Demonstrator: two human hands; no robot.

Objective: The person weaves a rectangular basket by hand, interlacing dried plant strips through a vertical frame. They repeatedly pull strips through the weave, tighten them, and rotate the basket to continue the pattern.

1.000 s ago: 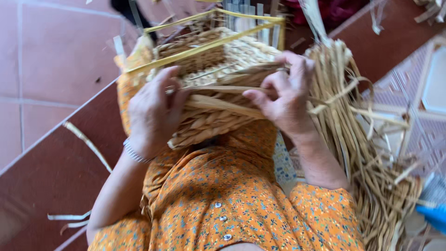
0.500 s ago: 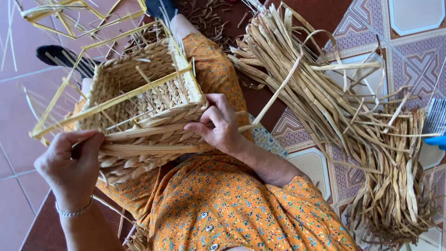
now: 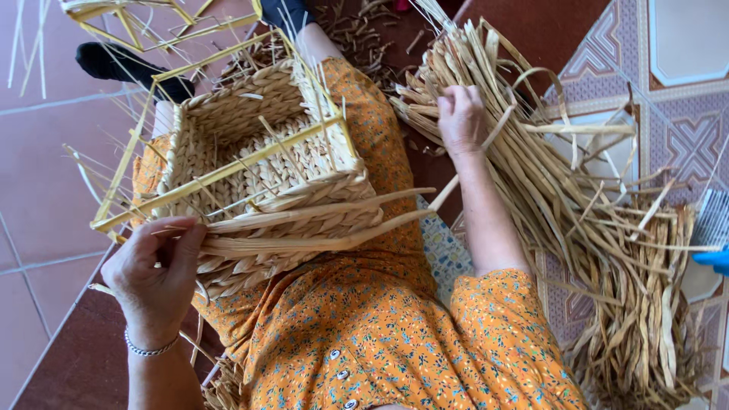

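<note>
Now off the basket (image 3: 266,167), right hand (image 3: 459,118) fingers curled on straw bundle (image 3: 577,220); left hand (image 3: 156,273) fingers pinching braid ends; tiled floor (image 3: 38,190) beside.

basket (image 3: 258,175) on lap, straw bundle (image 3: 577,220) to its right

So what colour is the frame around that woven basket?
Yellow: the frame around the woven basket shows best in the head view.
</note>
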